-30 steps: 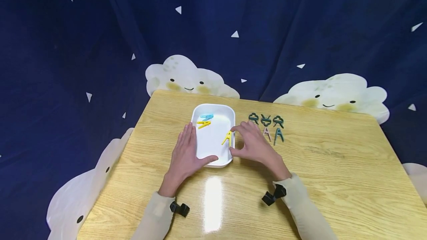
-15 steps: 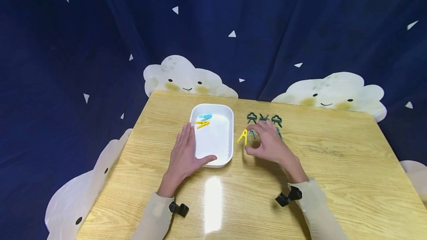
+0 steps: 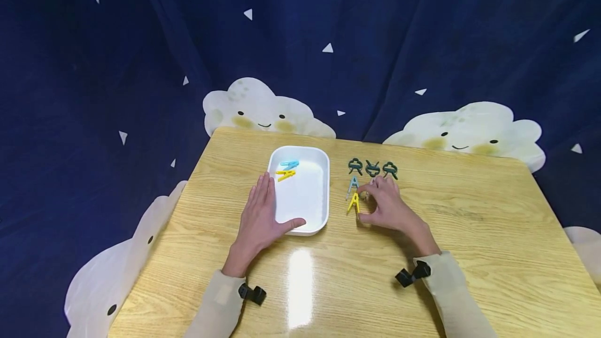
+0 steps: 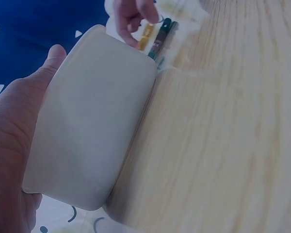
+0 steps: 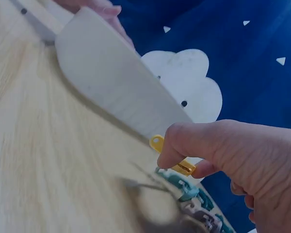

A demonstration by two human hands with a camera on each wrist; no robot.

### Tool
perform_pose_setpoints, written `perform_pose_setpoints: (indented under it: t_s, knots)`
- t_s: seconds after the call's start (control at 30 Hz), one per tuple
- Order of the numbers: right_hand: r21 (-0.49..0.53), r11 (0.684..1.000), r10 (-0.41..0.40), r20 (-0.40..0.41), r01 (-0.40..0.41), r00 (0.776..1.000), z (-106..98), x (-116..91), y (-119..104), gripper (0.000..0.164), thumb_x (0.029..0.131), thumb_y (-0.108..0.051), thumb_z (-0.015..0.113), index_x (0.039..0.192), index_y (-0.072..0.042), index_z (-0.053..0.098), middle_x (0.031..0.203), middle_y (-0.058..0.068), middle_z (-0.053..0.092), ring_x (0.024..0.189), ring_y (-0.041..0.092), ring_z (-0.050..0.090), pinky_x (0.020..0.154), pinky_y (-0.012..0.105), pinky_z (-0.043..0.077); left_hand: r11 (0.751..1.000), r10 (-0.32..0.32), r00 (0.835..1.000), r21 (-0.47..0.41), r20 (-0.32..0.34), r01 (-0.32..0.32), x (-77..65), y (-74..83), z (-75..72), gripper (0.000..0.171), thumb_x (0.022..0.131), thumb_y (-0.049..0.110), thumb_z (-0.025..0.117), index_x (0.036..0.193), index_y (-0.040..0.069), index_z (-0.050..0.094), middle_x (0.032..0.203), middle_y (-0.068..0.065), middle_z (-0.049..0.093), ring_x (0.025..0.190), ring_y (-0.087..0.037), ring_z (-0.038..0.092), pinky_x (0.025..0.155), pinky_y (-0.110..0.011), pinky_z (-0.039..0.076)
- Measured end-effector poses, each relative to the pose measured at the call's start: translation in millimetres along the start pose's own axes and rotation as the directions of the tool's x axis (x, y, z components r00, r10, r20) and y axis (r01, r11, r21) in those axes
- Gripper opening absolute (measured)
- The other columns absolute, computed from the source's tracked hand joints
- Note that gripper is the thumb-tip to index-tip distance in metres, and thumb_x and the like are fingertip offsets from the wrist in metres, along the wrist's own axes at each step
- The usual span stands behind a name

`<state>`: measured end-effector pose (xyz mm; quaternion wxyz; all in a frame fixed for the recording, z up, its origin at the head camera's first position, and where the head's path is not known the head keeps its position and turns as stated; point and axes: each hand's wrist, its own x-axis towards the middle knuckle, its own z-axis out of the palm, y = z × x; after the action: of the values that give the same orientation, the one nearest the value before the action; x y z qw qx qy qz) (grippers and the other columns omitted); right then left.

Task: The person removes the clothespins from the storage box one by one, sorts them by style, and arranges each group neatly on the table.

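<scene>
My right hand (image 3: 388, 206) pinches a yellow clothespin (image 3: 354, 203) between thumb and fingertips, just in front of a blue clothespin (image 3: 353, 184) to the right of the tray. In the right wrist view, part of the yellow clothespin (image 5: 156, 142) shows past my thumb. I cannot tell if it touches the table. My left hand (image 3: 258, 218) rests along the left side of a white tray (image 3: 327, 192), fingers straight, thumb over the near edge. Inside the tray, at its left, lie a light blue clothespin (image 3: 290, 164) and another yellow clothespin (image 3: 285, 175).
Behind my right hand stands a row of dark green cloud-shaped clips (image 3: 389, 169). A pinkish clothespin is mostly hidden by the right hand. The wooden table (image 3: 469, 223) extends to the right, with a dark blue curtain (image 3: 300, 40) along its back edge.
My right hand has carried the yellow clothespin from inside the tray, over its right rim, to the spot near the blue clothespin. The left hand has stayed at the tray.
</scene>
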<state>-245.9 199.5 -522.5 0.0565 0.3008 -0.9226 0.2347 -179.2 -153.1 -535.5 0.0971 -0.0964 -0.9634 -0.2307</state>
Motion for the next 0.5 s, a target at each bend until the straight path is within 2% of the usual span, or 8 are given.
perform_pose_setpoints:
  t_s: [0.13, 0.5]
  knots:
    - [-0.004, 1.000, 0.003, 0.016, -0.003, 1.000, 6.0, -2.2, 7.1, 0.057, 0.064, -0.036, 0.087, 0.116, -0.016, 0.074, 0.089, 0.001, 0.038, 0.087, 0.028, 0.031, 0.075, 0.038, 0.020, 1.000, -0.004, 1.000, -0.001, 0.005, 0.004, 0.1, 0.1, -0.3, 0.140, 0.074, 0.089, 0.065, 0.165, -0.004, 0.014, 0.175, -0.013, 0.001, 0.162, -0.028, 0.005, 0.132, -0.040, 0.006]
    - [-0.020, 1.000, 0.009, 0.036, -0.008, 0.999, 11.6, -3.6, 11.8, 0.058, 0.062, -0.037, 0.087, 0.116, -0.019, 0.075, 0.097, 0.004, 0.043, 0.088, 0.028, 0.031, 0.075, 0.038, 0.021, 1.000, 0.000, 1.000, 0.002, 0.003, 0.000, -0.1, -1.3, -0.3, 0.139, 0.074, 0.089, 0.065, 0.165, -0.003, 0.013, 0.175, -0.013, 0.002, 0.162, -0.032, 0.008, 0.132, -0.042, 0.007]
